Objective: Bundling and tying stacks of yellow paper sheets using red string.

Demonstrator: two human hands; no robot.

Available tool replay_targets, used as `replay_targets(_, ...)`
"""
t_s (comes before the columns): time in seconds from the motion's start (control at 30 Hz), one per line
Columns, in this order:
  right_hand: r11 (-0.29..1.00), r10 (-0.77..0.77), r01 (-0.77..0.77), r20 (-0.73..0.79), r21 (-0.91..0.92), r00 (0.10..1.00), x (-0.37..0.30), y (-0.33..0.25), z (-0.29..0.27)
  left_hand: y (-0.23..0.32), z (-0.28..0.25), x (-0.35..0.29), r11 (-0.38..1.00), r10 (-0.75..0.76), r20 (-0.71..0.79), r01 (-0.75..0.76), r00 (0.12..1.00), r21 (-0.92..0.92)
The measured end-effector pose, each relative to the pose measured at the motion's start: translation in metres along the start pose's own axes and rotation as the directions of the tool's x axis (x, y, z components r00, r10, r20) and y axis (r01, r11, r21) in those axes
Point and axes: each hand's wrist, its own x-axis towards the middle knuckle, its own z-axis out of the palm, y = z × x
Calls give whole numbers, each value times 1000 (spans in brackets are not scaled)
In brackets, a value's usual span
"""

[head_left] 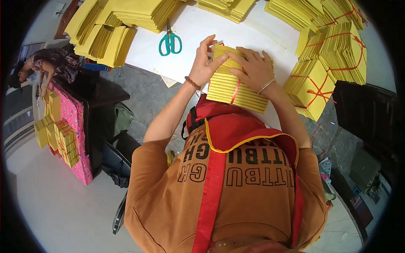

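A thick bundle of yellow paper packets (236,86) stands at the near edge of the white table, its folded edges toward me. Red ribbon (236,92) runs down across it. My left hand (206,63) grips the bundle's far left corner, thumb on the packets and fingers raised behind, next to a bit of red ribbon. My right hand (254,71) lies over the right side, fingers curved across the far edge and thumb pressed on top. Whether the fingertips pinch the ribbon is hidden. Teal-handled scissors (170,44) lie left of my hands.
Loose yellow stacks (143,12) line the table's far left and back. Ribbon-tied bundles (310,86) stand at the right. On the left, another person (49,65) is at a pink-covered table (78,126) with more yellow bundles. Ribbon scraps lie on the grey floor (141,90).
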Motion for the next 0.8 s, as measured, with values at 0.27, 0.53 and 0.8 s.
replay_targets(0.27,994,70,-66,-42,92,997,12,2,6,-3,5,9,955,-134,58,145,989,-260)
replay_targets(0.53,982,43,-3,-206,190,978,6,17,-6,15,4,9,940,-171,42,176,984,-291)
replay_targets(0.8,401,571,-113,-151,909,807,-35,28,34,9,16,2,920,-283,71,292,956,-260)
